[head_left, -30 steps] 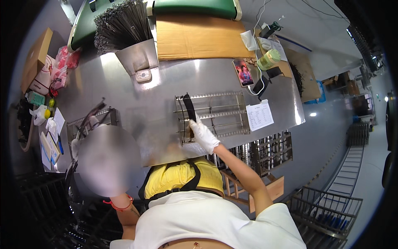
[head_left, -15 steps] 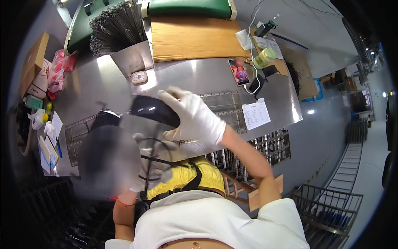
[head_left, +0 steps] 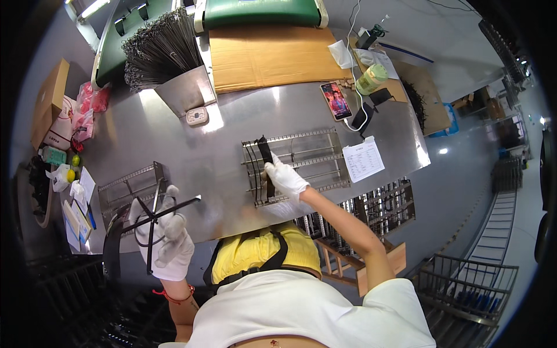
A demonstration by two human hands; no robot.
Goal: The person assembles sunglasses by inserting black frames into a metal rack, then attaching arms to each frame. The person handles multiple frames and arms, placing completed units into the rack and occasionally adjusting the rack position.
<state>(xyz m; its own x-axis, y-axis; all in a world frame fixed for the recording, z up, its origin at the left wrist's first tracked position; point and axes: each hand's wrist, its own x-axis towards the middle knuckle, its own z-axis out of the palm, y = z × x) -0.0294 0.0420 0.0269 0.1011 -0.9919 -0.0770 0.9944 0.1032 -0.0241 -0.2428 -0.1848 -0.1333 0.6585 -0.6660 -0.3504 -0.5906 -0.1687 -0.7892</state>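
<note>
My right hand (head_left: 284, 178), in a white glove, is closed on a thin black curved panel (head_left: 265, 152) that stands on edge in a slotted metal rack (head_left: 332, 139). Several more thin dark pieces stand in slots at that rack's left end. To the left, my gloved left hand (head_left: 174, 240) grips a black frame with crossed arms (head_left: 152, 218) in front of the table's near edge. A dark curved piece (head_left: 112, 249) shows beside the frame; I cannot tell whether it is joined to it. Behind the frame lies a second slotted rack (head_left: 134, 184).
A metal holder (head_left: 188, 90) full of black wire pieces stands at the back, near a cardboard sheet (head_left: 272, 58). A phone (head_left: 336, 101) on a white cable, a green-lidded bottle (head_left: 371, 78) and a printed sheet (head_left: 364, 159) lie to the right. Papers and bags crowd the left edge.
My right hand has carried a dark curved panel from beside my left hand rightward to the rack. The frame in my left hand has turned, and its crossed arms now show clearly.
</note>
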